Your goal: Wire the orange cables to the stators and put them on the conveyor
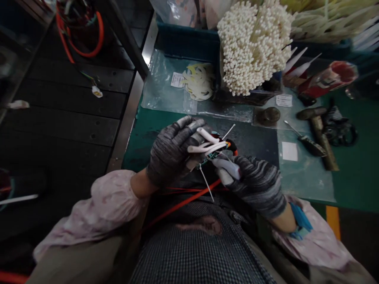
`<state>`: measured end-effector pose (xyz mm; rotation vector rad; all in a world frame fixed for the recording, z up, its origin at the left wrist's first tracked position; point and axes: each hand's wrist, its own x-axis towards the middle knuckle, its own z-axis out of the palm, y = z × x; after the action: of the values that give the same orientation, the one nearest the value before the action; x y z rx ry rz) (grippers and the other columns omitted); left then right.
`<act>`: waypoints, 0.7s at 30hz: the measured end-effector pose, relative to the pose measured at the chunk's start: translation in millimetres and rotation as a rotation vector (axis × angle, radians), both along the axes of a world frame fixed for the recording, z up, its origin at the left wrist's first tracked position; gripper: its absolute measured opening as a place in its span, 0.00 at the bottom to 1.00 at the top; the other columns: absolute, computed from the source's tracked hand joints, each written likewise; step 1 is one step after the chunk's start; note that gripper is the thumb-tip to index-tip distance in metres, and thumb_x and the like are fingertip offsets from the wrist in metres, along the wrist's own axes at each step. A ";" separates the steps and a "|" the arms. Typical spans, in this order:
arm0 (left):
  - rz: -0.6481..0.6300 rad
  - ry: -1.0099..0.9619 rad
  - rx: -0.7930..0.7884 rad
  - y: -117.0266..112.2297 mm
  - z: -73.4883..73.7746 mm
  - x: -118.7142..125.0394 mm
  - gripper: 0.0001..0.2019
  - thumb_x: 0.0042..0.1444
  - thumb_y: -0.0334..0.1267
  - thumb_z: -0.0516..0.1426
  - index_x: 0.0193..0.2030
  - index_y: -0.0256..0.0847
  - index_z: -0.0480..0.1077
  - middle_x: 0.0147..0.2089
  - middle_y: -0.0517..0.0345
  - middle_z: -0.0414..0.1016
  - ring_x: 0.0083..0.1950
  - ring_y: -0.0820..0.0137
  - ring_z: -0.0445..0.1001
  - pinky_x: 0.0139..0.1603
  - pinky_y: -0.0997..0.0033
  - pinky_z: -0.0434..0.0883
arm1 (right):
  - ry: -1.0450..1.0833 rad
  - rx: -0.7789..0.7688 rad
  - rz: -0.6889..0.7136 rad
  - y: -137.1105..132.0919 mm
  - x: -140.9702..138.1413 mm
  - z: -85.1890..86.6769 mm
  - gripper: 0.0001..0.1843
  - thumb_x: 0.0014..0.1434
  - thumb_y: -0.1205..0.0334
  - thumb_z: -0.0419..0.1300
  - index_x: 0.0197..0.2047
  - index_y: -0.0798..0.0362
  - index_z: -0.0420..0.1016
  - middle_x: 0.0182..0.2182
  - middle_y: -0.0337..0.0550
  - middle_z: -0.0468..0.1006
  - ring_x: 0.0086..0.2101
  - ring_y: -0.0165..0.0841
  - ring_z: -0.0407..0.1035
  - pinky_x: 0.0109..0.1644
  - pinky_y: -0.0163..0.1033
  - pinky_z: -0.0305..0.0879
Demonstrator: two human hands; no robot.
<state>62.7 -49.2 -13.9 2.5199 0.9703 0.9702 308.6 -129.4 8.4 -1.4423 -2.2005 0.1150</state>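
Note:
Both my hands wear grey striped gloves with taped fingertips. My left hand [173,152] is closed around a bundle of wires [211,148] with white sleeves and an orange cable [183,203] that trails down across my lap. My right hand [256,181] pinches the same bundle from the right, fingers closed on it. Thin white cable-tie tails [206,183] stick out above and below the bundle. The hands meet just over the near edge of the green table [355,173].
A big bunch of white tubes [256,43] stands in a blue bin at the back. Clear plastic bags [177,85] lie on the table. A hammer [321,136], a small blade tool [306,142] and black parts lie to the right. Orange wire loops [83,31] hang at upper left.

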 end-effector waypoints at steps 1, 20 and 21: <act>-0.002 0.017 -0.017 3.3 2.8 3.9 0.21 0.74 0.52 0.54 0.66 0.46 0.74 0.69 0.46 0.78 0.74 0.49 0.72 0.75 0.41 0.70 | -0.012 0.016 -0.016 0.8 -0.5 0.4 0.17 0.74 0.50 0.58 0.47 0.46 0.87 0.38 0.42 0.91 0.28 0.39 0.83 0.26 0.43 0.67; -0.036 0.237 0.069 35.4 27.8 42.8 0.19 0.76 0.46 0.52 0.59 0.35 0.76 0.60 0.39 0.81 0.61 0.44 0.80 0.60 0.44 0.78 | 0.002 0.091 -0.057 6.2 8.0 2.2 0.14 0.72 0.52 0.59 0.46 0.46 0.85 0.28 0.42 0.86 0.23 0.37 0.76 0.23 0.44 0.58; -0.042 0.245 0.047 37.9 28.7 44.9 0.19 0.76 0.46 0.52 0.59 0.35 0.76 0.59 0.39 0.81 0.61 0.44 0.80 0.59 0.43 0.78 | -0.007 0.096 -0.088 6.6 9.9 1.6 0.14 0.72 0.51 0.59 0.45 0.45 0.85 0.27 0.41 0.85 0.23 0.37 0.76 0.24 0.44 0.58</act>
<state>107.7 -11.3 14.8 2.7344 0.9659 0.6909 318.5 -122.8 10.0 -1.4858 -2.1141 -0.0252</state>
